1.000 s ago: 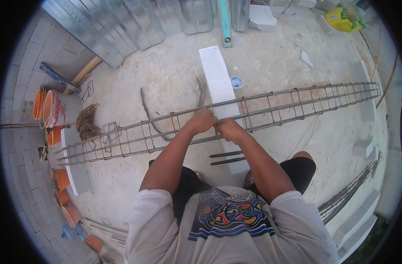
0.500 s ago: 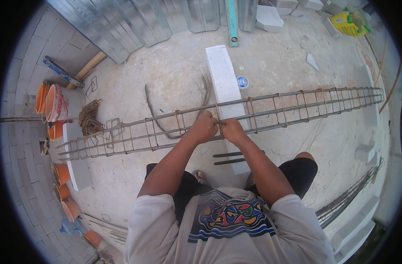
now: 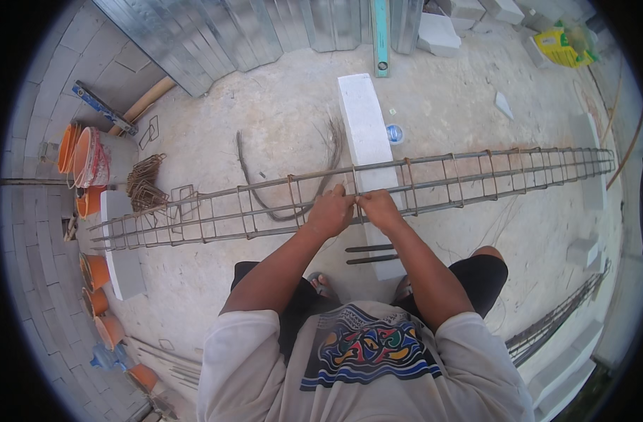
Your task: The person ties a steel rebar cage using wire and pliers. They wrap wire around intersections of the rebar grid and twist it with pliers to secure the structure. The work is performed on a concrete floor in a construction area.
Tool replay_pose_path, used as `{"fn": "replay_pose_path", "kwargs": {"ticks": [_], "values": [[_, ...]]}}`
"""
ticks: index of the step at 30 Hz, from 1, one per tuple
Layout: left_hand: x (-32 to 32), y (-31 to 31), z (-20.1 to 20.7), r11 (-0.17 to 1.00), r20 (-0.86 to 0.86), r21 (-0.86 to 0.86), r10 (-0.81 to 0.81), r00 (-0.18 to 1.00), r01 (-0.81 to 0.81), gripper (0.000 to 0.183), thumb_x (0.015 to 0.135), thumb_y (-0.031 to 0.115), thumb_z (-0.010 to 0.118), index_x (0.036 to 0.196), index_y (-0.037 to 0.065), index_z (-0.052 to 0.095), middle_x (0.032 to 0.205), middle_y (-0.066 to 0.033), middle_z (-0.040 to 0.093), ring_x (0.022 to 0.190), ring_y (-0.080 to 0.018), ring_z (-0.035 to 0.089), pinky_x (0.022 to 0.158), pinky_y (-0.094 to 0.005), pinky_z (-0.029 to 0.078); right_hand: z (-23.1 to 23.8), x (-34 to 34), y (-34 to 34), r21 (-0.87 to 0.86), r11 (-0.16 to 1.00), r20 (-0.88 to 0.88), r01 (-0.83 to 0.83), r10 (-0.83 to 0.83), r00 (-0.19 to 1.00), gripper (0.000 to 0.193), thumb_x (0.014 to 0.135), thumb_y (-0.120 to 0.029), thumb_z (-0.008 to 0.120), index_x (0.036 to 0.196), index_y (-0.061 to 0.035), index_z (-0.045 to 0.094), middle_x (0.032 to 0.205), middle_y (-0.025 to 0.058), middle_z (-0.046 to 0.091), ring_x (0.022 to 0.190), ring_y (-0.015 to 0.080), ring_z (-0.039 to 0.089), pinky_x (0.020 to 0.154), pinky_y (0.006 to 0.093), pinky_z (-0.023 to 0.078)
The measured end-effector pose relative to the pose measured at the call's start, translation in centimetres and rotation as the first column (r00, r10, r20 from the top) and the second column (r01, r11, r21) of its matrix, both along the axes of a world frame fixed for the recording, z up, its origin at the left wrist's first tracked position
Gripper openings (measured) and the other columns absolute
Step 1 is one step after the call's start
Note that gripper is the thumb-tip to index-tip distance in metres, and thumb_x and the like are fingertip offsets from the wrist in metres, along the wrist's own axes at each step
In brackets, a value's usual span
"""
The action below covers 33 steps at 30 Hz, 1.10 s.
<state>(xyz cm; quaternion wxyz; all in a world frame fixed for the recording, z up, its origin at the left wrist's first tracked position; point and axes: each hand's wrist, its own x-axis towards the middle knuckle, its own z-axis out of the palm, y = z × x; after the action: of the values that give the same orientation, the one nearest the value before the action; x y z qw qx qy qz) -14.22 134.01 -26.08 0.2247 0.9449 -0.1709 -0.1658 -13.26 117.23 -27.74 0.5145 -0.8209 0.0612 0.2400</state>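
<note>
A long cage of steel reinforcing bars [image 3: 469,178] with square stirrups lies across in front of me, its middle over a white block [image 3: 367,119]. My left hand [image 3: 331,212] is closed in a pinch at the cage's middle bar, beside a stirrup. Just right of it, my right hand [image 3: 379,209] is also closed, its fingertips nearly meeting the left ones at the same spot. Whatever sits between the fingers is too small to make out. Behind the cage, a curved bundle of thin wire [image 3: 245,169] lies on the floor, partly under the bars.
Two short dark bars [image 3: 369,254] rest on the block near my feet. Orange buckets [image 3: 95,271] and a pile of stirrups [image 3: 145,177] stand at left. More bars [image 3: 557,309] lie at right. A teal level [image 3: 381,42] leans against metal sheets [image 3: 230,35].
My view has shifted slightly. Both hands stay at the same stirrup; the left fingers have changed their pose, with one finger now raised.
</note>
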Motion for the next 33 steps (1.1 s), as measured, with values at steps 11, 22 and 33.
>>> {"fn": "replay_pose_path", "kwargs": {"ticks": [11,22,33], "values": [[1.5,0.9,-2.1,0.983,-0.015,-0.154,0.097,0.995,-0.098,0.033,0.083,0.029,0.072,0.097,0.005,0.054,0.096,-0.0202,0.062,0.090,-0.0427,0.062,0.075,-0.0517,0.048,0.8,0.2,0.7,-0.143,0.987,0.056,-0.073,0.081,0.995,0.031,0.089,-0.028,0.063,0.081,0.0000,0.073,0.075,0.0214,0.068,0.078,0.0387,0.066,0.075,0.0453,0.051],[2.8,-0.5,-3.4,0.976,-0.176,-0.139,0.140,0.974,-0.165,0.032,0.082,0.022,0.067,0.106,0.001,0.062,0.092,-0.0205,0.070,0.089,-0.0355,0.069,0.076,-0.0452,0.054,1.0,0.0,1.5,-0.333,0.941,0.043,-0.068,0.087,0.995,0.031,0.089,-0.027,0.059,0.082,0.0007,0.072,0.083,0.0250,0.068,0.085,0.0427,0.066,0.078,0.0497,0.052],[6.0,1.7,-1.4,0.953,-0.503,-0.251,0.020,0.864,-0.168,0.039,0.080,0.022,0.064,0.111,-0.001,0.066,0.105,-0.0184,0.070,0.097,-0.0289,0.066,0.081,-0.0396,0.052,0.3,-0.2,1.2,-0.342,0.938,0.081,-0.052,0.084,0.993,0.032,0.090,-0.028,0.058,0.083,0.0002,0.072,0.086,0.0258,0.068,0.085,0.0447,0.065,0.080,0.0509,0.051]]}}
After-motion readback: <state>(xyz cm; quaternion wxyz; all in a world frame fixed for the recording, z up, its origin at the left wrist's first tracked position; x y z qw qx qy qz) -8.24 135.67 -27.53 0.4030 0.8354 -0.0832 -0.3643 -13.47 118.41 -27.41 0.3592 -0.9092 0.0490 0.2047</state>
